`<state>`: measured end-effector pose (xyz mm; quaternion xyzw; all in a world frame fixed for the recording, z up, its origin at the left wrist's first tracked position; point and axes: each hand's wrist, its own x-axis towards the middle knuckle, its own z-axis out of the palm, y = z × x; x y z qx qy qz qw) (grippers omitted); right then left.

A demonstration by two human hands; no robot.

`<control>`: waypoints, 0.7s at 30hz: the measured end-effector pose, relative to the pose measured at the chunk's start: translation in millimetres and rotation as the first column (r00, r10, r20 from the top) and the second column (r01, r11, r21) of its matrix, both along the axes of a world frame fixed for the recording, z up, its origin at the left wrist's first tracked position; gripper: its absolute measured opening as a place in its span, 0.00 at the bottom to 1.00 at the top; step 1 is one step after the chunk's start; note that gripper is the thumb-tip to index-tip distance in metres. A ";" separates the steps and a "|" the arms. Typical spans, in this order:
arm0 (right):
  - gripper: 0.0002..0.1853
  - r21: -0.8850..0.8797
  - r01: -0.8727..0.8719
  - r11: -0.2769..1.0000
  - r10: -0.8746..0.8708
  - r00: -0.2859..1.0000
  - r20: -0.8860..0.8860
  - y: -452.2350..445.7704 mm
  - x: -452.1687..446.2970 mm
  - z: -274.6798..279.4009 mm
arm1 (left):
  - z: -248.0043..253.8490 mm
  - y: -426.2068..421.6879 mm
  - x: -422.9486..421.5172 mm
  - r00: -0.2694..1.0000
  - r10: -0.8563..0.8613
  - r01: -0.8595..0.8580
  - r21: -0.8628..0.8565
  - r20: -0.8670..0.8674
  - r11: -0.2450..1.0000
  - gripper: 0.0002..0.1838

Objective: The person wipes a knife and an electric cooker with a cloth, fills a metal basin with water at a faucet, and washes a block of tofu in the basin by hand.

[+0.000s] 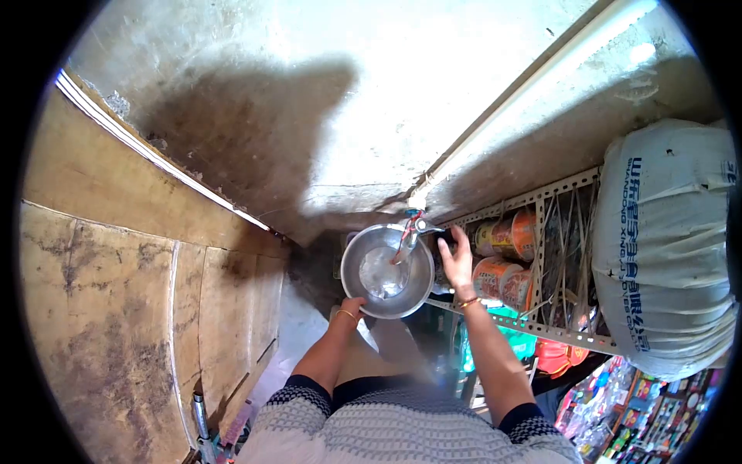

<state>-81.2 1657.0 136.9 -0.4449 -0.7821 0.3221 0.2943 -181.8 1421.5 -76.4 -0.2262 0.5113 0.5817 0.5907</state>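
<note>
A round stainless steel basin (420, 284) is under a tap (418, 226) on a wall pipe. My left hand (352, 307) is closed on the basin's near-left rim. Something clear and shiny, which looks like water, lies in the basin's bottom. A reddish strip (406, 237) hangs from the tap's spout over the basin. To the right of the basin is my right hand (457, 261), its thumb and fingers apart. Its fingertips are close to the tap's lever; whether they touch it I cannot tell.
Right of the tap, a metal shelf rack (539, 232) holds several instant-noodle tubs (522, 235). A bulky white sack (665, 247) sits on the rack's right end. Wooden panels (108, 309) line the left side. A concrete wall (417, 100) rises ahead.
</note>
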 end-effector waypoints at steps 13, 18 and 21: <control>0.11 -0.786 -0.175 0.594 0.377 0.923 0.080 -110.5 93.2 -131.8 | 31.7 -25.5 25.9 0.998 0.043 -0.046 -0.047 -0.049 0.998 0.19; 0.10 -0.851 -0.106 0.514 0.197 0.980 -0.003 -109.3 86.8 -146.3 | 33.4 -18.7 31.3 0.990 0.129 -0.128 0.034 -0.048 0.991 0.20; 0.12 -0.998 0.069 0.002 -0.382 0.922 0.063 -111.8 80.5 -144.6 | 16.0 -19.8 36.7 0.992 0.115 -0.113 0.044 -0.049 0.993 0.22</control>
